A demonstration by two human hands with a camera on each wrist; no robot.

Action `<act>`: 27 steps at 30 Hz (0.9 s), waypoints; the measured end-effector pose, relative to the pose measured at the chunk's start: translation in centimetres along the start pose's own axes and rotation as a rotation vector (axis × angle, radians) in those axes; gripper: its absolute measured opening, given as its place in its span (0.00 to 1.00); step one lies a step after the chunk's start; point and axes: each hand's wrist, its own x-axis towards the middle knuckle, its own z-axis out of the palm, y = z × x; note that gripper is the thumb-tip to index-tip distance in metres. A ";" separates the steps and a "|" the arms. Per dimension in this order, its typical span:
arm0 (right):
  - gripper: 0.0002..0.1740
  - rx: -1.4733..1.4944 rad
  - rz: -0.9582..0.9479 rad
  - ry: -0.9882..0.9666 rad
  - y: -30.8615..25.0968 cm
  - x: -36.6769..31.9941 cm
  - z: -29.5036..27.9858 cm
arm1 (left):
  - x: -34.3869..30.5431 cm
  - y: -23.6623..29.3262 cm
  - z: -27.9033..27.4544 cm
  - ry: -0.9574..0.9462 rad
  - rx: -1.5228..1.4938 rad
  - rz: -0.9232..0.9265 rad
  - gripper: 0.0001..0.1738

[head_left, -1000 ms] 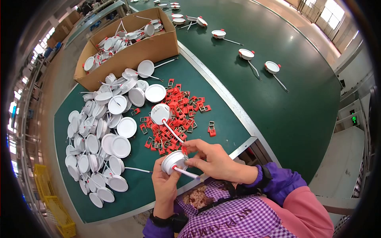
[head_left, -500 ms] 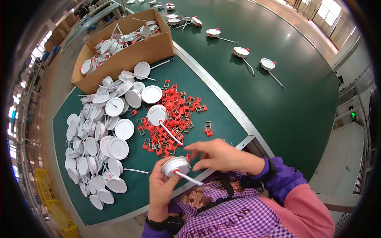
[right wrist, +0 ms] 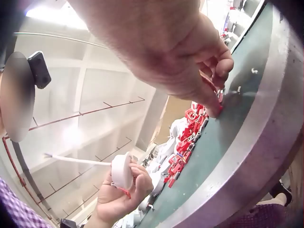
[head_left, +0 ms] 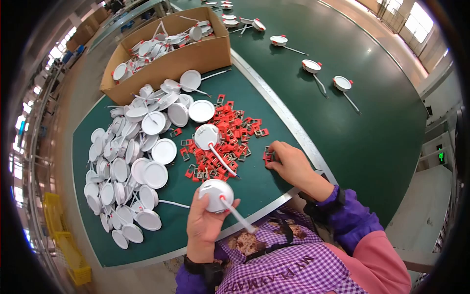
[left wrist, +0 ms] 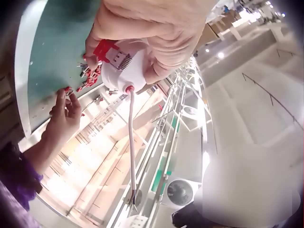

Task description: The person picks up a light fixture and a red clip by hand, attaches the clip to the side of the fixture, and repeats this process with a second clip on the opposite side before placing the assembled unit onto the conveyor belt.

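Observation:
My left hand (head_left: pixel 201 232) grips a round white downlight (head_left: pixel 215 191) over the front of the green table. Its white cable (head_left: pixel 237 215) hangs toward the apron. In the left wrist view, a red spring clip (left wrist: pixel 107 50) sits on the side of that downlight. Out to the right, my right hand (head_left: pixel 295 165) pinches a loose red clip (head_left: pixel 268 155) at the tabletop with thumb and forefinger. Between the hands and the box lies a pile of red spring clips (head_left: pixel 230 120), with another white downlight (head_left: pixel 207 135) resting on its left side.
A big heap of white downlights (head_left: pixel 155 175) covers the table's left part. Behind it stands a cardboard box (head_left: pixel 171 63) full of lights. Beyond a metal rail (head_left: pixel 274 100) runs a green conveyor (head_left: pixel 342 137) carrying several lights with red clips (head_left: pixel 321 64).
My right hand has left the downlight and moved right to the lone red clip on the table, taking hold of it. The left hand has turned the downlight's flat back upward.

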 end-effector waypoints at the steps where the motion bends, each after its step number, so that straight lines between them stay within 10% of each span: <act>1: 0.12 0.026 0.031 -0.030 0.0 0.1 0.0 | 0.0 -0.1 0.2 -0.010 0.034 0.004 0.25; 9: 0.06 0.732 0.003 -0.055 -4.3 -1.3 1.1 | 0.6 -1.5 1.3 0.000 0.414 0.123 0.23; 13: 0.07 0.448 -0.317 0.041 -5.5 -1.9 1.8 | 0.5 -1.8 1.8 -0.020 0.548 0.227 0.21; 27: 0.09 0.184 -0.449 0.064 -6.3 -3.2 1.6 | 0.9 -2.1 1.7 -0.053 0.847 0.401 0.16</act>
